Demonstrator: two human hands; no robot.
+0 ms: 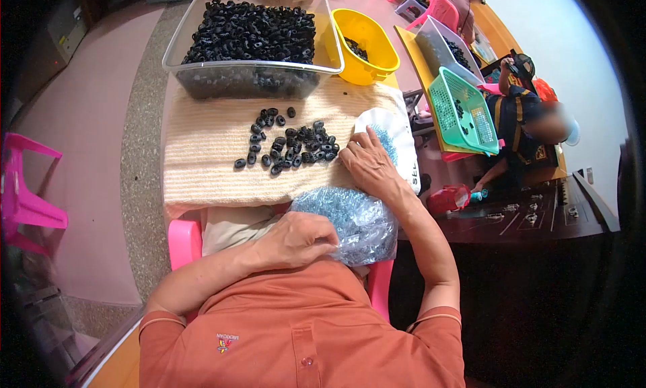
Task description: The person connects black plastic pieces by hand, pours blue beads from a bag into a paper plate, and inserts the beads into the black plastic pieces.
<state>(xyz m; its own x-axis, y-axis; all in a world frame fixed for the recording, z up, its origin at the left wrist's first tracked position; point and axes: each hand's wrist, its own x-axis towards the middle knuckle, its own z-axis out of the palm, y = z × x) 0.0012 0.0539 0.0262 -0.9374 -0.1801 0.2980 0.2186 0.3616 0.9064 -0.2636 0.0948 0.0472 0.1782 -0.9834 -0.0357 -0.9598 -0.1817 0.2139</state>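
Note:
My left hand (296,238) is curled at the edge of a clear plastic bag (356,223) in my lap, its fingers closed on the plastic. Small bluish, shiny pieces fill the bag. My right hand (375,160) rests over the near left side of a round white dish (363,122), fingers stretched out and slightly apart. More of the small bluish pieces (385,142) lie in this dish. Just left of my right hand, a loose heap of small black plastic parts (296,146) is spread on a striped cream towel (208,146). What lies under my right fingertips is hidden.
A large clear bin (262,72) full of black parts stands at the towel's far edge, beside a yellow bucket (367,48). To the right, a green basket (464,112) sits on another table, with a person (521,119) near it. A pink stool (30,193) stands left.

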